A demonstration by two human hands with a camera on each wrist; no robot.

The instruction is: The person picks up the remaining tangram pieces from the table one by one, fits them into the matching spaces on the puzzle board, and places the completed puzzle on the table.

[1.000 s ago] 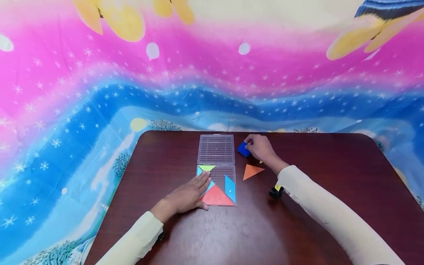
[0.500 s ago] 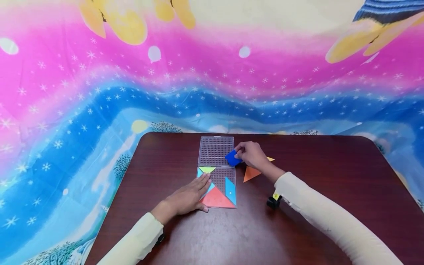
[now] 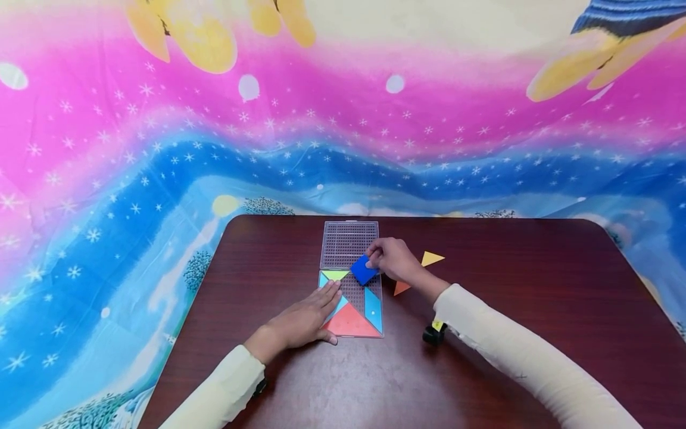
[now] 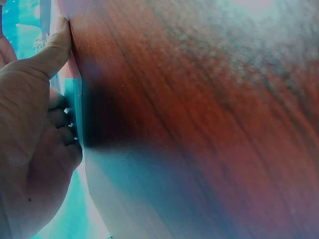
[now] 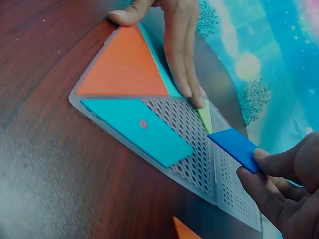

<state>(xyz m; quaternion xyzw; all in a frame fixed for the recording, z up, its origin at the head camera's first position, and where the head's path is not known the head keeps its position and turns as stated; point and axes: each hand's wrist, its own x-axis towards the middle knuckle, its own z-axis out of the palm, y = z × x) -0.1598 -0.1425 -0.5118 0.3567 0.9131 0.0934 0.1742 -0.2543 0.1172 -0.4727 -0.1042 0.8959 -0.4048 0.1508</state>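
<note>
My right hand [image 3: 395, 260] pinches a blue square tangram piece [image 5: 233, 145] between thumb and fingers, holding it over the upper right of the near half of an open clear plastic case [image 3: 360, 292]. Inside that half lie a red-orange large triangle [image 5: 124, 67], a light-blue large triangle [image 5: 155, 55] partly under my other hand, a light-blue parallelogram [image 5: 134, 127] with a small round dot, and a lime-green small triangle [image 3: 335, 274]. My left hand [image 3: 300, 316] rests on the case's left side with fingers straight, touching the pieces there.
The case's lid half [image 3: 349, 244], perforated, lies flat behind. To the right of the case on the dark wooden table [image 3: 509, 286] are a yellow triangle [image 3: 432, 258] and an orange triangle [image 3: 401, 288], partly hidden by the right wrist. A printed cloth [image 3: 343, 107] hangs behind the table.
My right hand has carried the blue square leftward and nearer, from the table beside the lid to above the case's near half. The left hand has stayed in place.
</note>
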